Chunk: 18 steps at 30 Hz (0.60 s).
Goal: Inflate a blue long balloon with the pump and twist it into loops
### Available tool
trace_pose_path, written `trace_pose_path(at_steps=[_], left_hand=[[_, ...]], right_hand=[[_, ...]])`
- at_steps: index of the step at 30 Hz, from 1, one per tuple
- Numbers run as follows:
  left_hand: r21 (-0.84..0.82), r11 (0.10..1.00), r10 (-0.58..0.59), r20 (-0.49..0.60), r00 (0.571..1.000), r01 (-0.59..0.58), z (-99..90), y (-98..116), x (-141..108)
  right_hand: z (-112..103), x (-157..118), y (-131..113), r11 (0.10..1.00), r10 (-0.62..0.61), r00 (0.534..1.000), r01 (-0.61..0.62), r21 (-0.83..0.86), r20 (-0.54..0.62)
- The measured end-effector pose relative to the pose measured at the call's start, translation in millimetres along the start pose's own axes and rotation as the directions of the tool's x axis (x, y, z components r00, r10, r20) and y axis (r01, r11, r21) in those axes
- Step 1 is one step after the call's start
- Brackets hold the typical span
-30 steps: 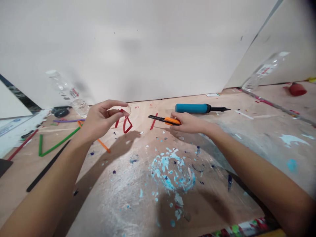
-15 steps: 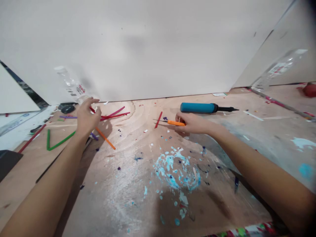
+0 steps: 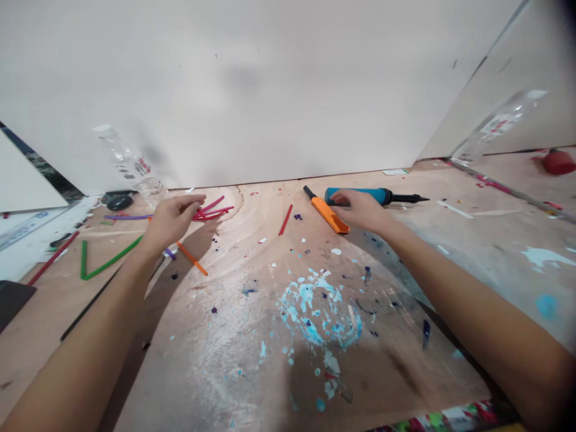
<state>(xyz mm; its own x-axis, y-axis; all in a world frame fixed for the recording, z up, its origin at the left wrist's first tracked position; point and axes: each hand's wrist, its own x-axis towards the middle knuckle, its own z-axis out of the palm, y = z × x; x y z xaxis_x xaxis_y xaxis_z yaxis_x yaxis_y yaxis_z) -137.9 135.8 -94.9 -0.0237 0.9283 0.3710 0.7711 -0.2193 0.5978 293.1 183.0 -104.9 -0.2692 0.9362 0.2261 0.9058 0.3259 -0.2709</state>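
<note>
Near the back left, my left hand (image 3: 171, 222) has its thumb and fingers pinched at the left end of several red and pink sticks (image 3: 218, 212), with a red stick between the fingertips. My right hand (image 3: 357, 209) is loosely curled and holds nothing, its fingers in front of the blue-handled tool (image 3: 371, 195). An orange utility knife (image 3: 330, 215) with a black end lies just left of that hand. A short red stick (image 3: 285, 219) rests on the table further left. Below my left hand lies an orange stick (image 3: 192, 259).
A bent green stick (image 3: 108, 267) and a purple stick (image 3: 128, 216) lie at the left. Clear bottles stand by the back panel at the left (image 3: 123, 156) and lean at the right (image 3: 499, 126). Blue paint flakes (image 3: 310, 306) mark the table (image 3: 202, 354).
My right hand has let go of the orange knife, which now lies on the table. My left hand has moved right, and its fingers have closed at the red sticks. The view has shifted slightly.
</note>
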Motion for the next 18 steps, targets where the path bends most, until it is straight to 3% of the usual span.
trace_pose_path(at_steps=[3, 7, 11, 15, 18], left_hand=[[0.009, 0.999, 0.049, 0.112, 0.992, -0.050, 2.4, 9.2, -3.7], [0.051, 0.999, -0.011, 0.174, 0.985, 0.002, 5.5, 16.5, -8.5], [0.093, 0.992, -0.096, 0.139, 0.986, 0.084, 11.7, 25.2, -13.8], [0.178, 0.983, -0.087, 0.212, 0.973, 0.049, 13.5, 40.9, -15.5], [0.324, 0.946, -0.063, 0.179, 0.982, 0.002, -5.3, 41.9, -15.7]], right_hand=[[-4.2, 1.8, 24.7, 0.975, -0.017, 0.984, -0.022, -0.221, -0.176], [-7.3, 2.9, 58.6, 0.944, 0.088, 0.992, -0.111, -0.311, -0.086], [-9.9, 3.3, 67.9, 0.912, 0.190, 0.978, -0.208, -0.354, -0.086], [-11.0, 5.1, 68.3, 0.903, 0.184, 0.982, -0.181, -0.389, -0.029], [-9.4, 6.6, 72.7, 0.911, 0.143, 0.990, -0.129, -0.391, 0.006]])
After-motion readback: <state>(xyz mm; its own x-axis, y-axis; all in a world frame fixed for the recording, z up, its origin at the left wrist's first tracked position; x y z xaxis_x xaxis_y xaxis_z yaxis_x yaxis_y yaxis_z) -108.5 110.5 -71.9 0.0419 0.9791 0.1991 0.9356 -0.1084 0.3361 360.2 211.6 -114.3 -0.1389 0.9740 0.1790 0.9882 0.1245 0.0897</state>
